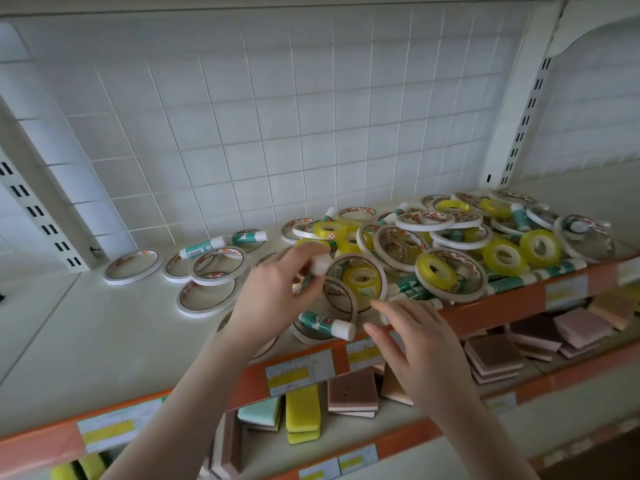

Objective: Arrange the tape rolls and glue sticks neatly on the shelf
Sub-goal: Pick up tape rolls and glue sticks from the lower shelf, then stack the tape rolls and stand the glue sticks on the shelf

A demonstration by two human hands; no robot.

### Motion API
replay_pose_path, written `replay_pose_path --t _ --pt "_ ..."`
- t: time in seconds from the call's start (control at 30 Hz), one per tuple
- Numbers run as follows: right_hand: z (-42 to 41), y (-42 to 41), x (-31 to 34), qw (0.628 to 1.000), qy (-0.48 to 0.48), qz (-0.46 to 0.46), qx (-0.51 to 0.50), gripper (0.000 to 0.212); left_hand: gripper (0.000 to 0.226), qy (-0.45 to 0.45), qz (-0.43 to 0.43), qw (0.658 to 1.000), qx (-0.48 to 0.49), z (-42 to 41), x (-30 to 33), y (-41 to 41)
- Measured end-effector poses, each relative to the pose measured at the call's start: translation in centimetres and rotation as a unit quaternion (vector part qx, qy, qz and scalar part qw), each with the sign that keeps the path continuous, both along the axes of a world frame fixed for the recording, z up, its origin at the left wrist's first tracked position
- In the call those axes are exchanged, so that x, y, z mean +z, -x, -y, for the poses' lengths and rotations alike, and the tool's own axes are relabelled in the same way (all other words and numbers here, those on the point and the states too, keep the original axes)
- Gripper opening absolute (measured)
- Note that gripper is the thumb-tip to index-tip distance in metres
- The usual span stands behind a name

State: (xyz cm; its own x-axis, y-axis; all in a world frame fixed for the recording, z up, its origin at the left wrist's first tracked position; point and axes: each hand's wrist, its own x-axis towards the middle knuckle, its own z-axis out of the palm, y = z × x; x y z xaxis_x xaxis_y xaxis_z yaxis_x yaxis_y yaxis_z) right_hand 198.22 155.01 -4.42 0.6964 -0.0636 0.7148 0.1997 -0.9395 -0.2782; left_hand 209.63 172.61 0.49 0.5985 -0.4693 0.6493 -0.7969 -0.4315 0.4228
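Observation:
A white shelf (86, 341) carries a jumbled heap of thin white tape rolls (424, 220), yellow tape rolls (435, 271) and green-and-white glue sticks (512, 284) on its right half. My left hand (273, 299) grips one glue stick (320, 264) by its body, white cap pointing up. Another glue stick (327, 324) lies just below that hand near the front edge. My right hand (415, 344) hovers with fingers spread over the shelf's orange front rail, holding nothing. A few flat tape rolls (133, 266) and a glue stick (221, 242) lie further left.
A white wire grid panel (277, 116) backs the shelf, with slotted uprights (526, 116) at both sides. The orange rail (502, 306) holds price labels. On the lower shelf sit sponges (303, 415) and brown scrub pads (493, 355).

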Motion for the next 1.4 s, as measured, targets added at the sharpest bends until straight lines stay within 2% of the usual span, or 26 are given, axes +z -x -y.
replay_pose_path --t 0.2,0.33,0.53,0.67,0.8,1.0,1.07,1.2,1.4 --pt "-1.8 -0.5 0.0 0.998 0.048 -0.029 0.037 0.045 0.029 0.094 -0.045 0.993 0.062 -2.6 1.4 0.2" --pt "-2.4 -1.0 0.0 0.996 0.065 -0.030 0.044 0.029 0.032 0.101 -0.059 0.988 0.104 -4.5 1.5 0.4" --pt "-3.0 -1.7 0.8 0.998 0.021 -0.036 0.048 0.026 0.027 0.105 -0.101 0.978 0.151 -6.9 1.1 0.9" --pt "-3.4 -2.7 1.8 0.996 -0.015 -0.026 0.080 0.027 0.034 0.093 -0.100 0.972 0.189 -8.1 1.4 1.7" --pt "-3.7 -3.7 3.2 0.994 -0.018 0.000 0.104 0.024 0.024 0.090 -0.109 0.963 0.231 -9.6 1.7 2.5" --pt "-4.9 -5.6 5.5 0.988 -0.043 0.082 0.123 0.011 0.031 0.110 -0.105 0.949 0.276 -12.6 2.7 4.0" --pt "-6.0 -6.1 6.1 0.988 -0.045 0.095 0.116 0.013 0.036 0.109 -0.104 0.945 0.290 -14.0 3.0 4.4" --pt "-10.1 -7.0 7.1 0.985 -0.045 0.090 0.139 0.010 0.029 0.126 -0.100 0.936 0.314 -18.1 3.5 4.8" --pt "-21.0 -8.2 7.2 0.985 -0.029 0.070 0.154 0.009 0.034 0.139 -0.088 0.932 0.322 -27.6 3.3 5.5"
